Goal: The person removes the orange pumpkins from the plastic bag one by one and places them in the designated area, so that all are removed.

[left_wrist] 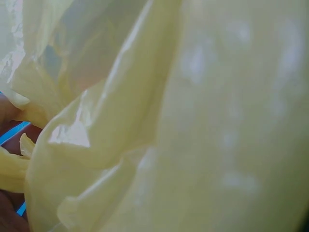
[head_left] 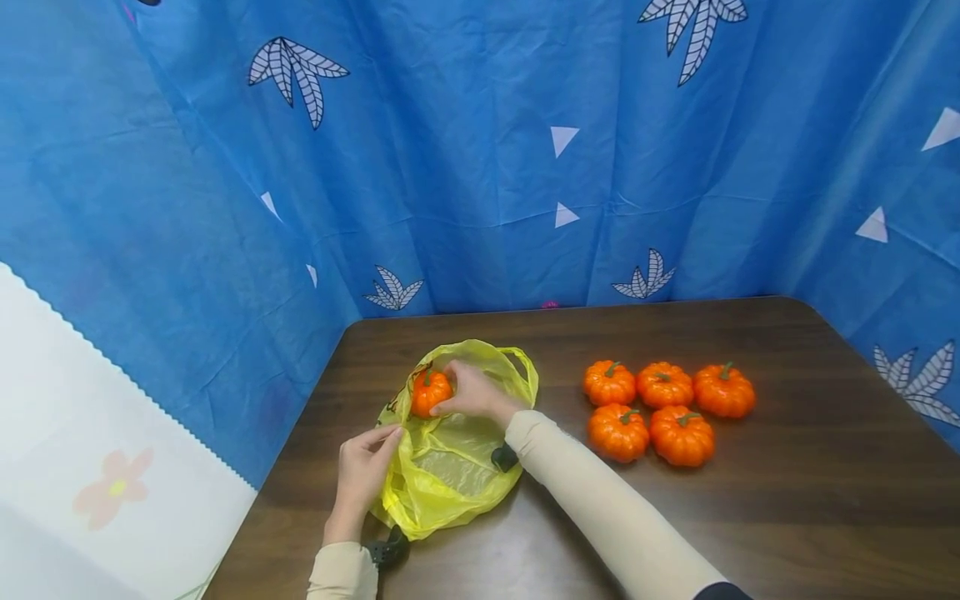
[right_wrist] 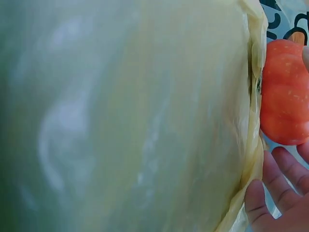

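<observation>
A yellow plastic bag [head_left: 457, 467] lies mouth-up on the table, and in the left wrist view its film [left_wrist: 120, 135] covers most of the picture. My left hand [head_left: 363, 467] pinches the bag's near-left rim between thumb and fingertips. Reaching over the opening, my right hand [head_left: 476, 392] holds a small orange pumpkin [head_left: 429, 395] by its right side, at the far-left part of the bag's mouth. The right wrist view shows the same pumpkin [right_wrist: 285, 92] beside a fold of the bag, with some of the right hand's fingers [right_wrist: 282, 183] below it.
To the right of the bag, several more orange pumpkins [head_left: 682, 436] sit in two rows on the dark wooden table [head_left: 810, 500]. A blue patterned curtain [head_left: 480, 167] hangs behind the table and along its sides. A white cloth [head_left: 90, 433] hangs at the left.
</observation>
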`<action>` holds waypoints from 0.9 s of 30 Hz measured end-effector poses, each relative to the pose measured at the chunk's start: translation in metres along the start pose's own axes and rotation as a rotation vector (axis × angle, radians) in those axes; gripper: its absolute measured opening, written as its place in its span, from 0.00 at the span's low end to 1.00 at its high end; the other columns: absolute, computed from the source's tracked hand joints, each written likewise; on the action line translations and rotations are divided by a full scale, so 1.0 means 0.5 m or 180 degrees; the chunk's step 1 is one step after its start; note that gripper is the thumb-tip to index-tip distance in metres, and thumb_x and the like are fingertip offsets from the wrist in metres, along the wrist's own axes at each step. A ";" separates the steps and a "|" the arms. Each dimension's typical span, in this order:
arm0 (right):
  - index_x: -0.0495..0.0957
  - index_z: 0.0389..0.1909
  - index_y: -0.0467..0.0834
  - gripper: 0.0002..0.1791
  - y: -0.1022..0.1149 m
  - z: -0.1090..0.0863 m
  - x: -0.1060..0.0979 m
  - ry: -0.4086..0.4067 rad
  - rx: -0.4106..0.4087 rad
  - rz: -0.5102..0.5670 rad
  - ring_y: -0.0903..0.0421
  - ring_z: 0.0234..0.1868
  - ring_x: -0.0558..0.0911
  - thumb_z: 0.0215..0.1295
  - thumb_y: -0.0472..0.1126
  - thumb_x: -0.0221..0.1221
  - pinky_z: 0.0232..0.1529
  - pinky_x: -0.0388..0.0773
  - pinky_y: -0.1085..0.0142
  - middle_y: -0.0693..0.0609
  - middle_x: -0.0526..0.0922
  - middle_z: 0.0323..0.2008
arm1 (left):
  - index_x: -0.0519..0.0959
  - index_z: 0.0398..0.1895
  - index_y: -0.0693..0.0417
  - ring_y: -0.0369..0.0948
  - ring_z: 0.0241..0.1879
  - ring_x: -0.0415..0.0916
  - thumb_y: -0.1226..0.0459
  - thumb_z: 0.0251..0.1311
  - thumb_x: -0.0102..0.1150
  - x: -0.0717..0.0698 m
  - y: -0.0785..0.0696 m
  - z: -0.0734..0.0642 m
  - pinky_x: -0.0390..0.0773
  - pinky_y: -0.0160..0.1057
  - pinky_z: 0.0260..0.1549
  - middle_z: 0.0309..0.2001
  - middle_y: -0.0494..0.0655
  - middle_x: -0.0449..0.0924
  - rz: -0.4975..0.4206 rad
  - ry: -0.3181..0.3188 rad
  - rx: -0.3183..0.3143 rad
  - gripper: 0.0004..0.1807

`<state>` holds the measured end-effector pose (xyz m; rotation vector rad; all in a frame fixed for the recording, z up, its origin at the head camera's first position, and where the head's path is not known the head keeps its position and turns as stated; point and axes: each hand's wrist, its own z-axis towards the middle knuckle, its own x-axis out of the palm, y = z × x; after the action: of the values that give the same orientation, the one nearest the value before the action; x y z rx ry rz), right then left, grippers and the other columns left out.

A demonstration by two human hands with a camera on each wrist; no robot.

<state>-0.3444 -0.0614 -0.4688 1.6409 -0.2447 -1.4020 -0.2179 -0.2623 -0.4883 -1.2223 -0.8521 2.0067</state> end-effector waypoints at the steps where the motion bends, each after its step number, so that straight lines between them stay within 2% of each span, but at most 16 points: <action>1: 0.71 0.59 0.38 0.39 0.001 0.000 0.001 -0.0010 0.0013 -0.0019 0.48 0.55 0.78 0.50 0.51 0.76 0.62 0.76 0.56 0.42 0.80 0.56 | 0.89 0.42 0.56 0.47 0.45 0.85 0.64 0.62 0.67 0.000 0.000 0.000 0.81 0.32 0.45 0.42 0.51 0.90 -0.0005 0.0004 -0.0010 0.08; 9: 0.71 0.56 0.38 0.39 0.005 0.000 0.006 -0.0049 0.0119 -0.0060 0.50 0.49 0.79 0.49 0.52 0.76 0.56 0.78 0.57 0.43 0.81 0.52 | 0.89 0.43 0.58 0.48 0.45 0.86 0.64 0.62 0.67 0.000 -0.002 0.001 0.81 0.32 0.45 0.43 0.52 0.89 0.0002 0.0018 -0.0019 0.09; 13: 0.71 0.56 0.38 0.39 0.000 0.000 0.009 -0.0056 0.0131 -0.0056 0.49 0.53 0.79 0.49 0.52 0.76 0.59 0.77 0.57 0.42 0.80 0.54 | 0.89 0.43 0.58 0.47 0.44 0.85 0.64 0.62 0.67 0.002 0.000 0.001 0.81 0.30 0.43 0.42 0.52 0.89 -0.0021 0.0009 -0.0027 0.09; 19: 0.72 0.56 0.39 0.37 -0.011 -0.002 0.007 0.0042 0.0004 0.0071 0.47 0.58 0.78 0.48 0.49 0.77 0.62 0.75 0.55 0.42 0.80 0.56 | 0.89 0.43 0.57 0.46 0.44 0.85 0.63 0.64 0.66 0.001 0.002 0.000 0.80 0.27 0.42 0.44 0.53 0.89 -0.0073 0.0074 -0.0149 0.09; 27: 0.72 0.58 0.40 0.38 -0.020 -0.009 -0.005 0.0244 -0.0062 0.0279 0.48 0.58 0.78 0.49 0.48 0.77 0.64 0.74 0.55 0.43 0.79 0.57 | 0.89 0.44 0.57 0.46 0.44 0.85 0.63 0.64 0.65 -0.002 -0.001 0.001 0.80 0.27 0.43 0.44 0.53 0.89 -0.0086 0.0089 -0.0128 0.09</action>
<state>-0.3454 -0.0521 -0.4746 1.6446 -0.2547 -1.2693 -0.2177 -0.2627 -0.4874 -1.2517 -0.8947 1.9554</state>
